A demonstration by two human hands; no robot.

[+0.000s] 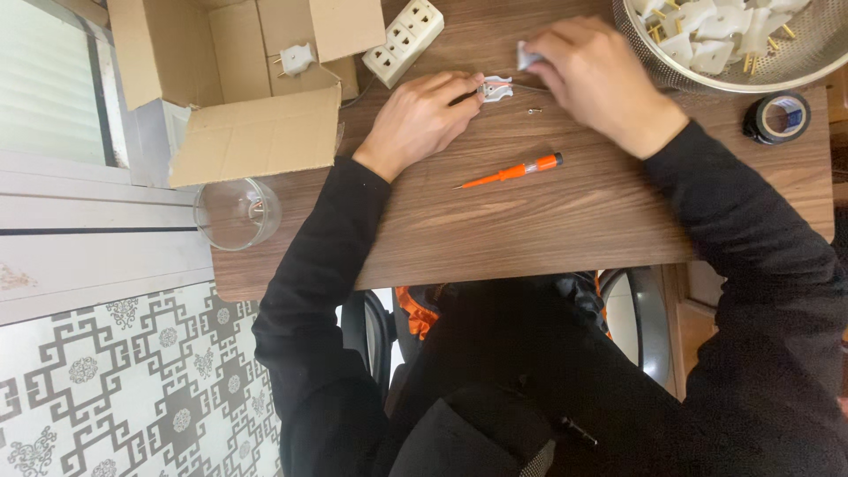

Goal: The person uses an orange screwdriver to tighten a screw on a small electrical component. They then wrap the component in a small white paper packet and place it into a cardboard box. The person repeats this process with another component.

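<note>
— Left hand point(415, 119)?
— Knuckles up on the brown wood-grain desk point(548, 221), fingers curled, pinching a dark thin tool whose tip meets the small white plastic plug half point(495, 88) lying just beside the fingertips.
— Right hand point(596, 75)?
— Arched over the desk, fingers closed around a small white plastic piece point(528, 58).
— Counts?
— One orange-handled screwdriver point(512, 171) lying loose near both wrists, one tiny screw point(533, 110), one black tape roll point(777, 117), one clear glass bowl point(236, 213), one open cardboard box point(230, 88), one white multi-socket strip point(404, 41), one metal mesh basket point(795, 71) heaped with white plugs.
</note>
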